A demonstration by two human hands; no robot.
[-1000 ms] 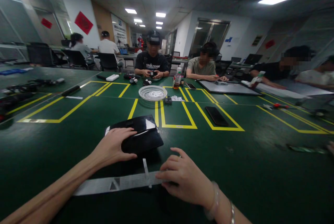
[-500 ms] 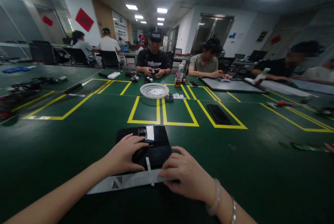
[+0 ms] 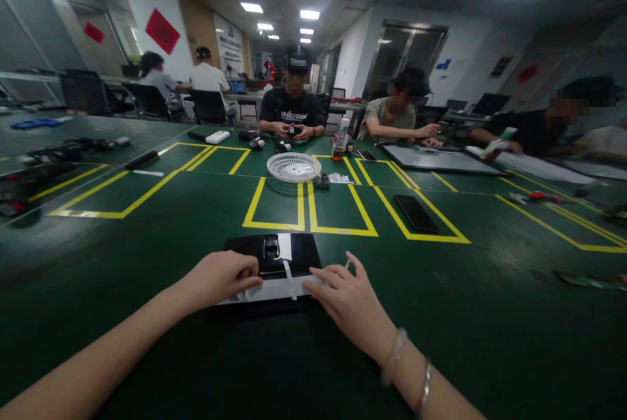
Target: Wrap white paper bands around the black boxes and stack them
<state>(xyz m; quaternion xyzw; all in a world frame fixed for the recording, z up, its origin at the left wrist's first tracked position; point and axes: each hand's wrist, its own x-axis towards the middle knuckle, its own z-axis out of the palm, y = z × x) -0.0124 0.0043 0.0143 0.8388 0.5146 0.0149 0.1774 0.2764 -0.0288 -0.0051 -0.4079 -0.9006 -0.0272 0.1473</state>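
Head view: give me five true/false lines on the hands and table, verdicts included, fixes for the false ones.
1. The left hand and right hand are on opposite sides of the narrow white band. True.
2. Two bracelets are on the left hand's wrist. False: both are on the right's.
3. The band crosses the wider pale strip. True.
4. The black phone is left of the white plastic basket. False: it is to the right.
5. The bottle is right of the basket. True.

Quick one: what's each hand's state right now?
Left hand: fingers curled at the white strip, left part; grip cannot be told.
Right hand: fingers bent over the strip's right part; whether pinching cannot be told.
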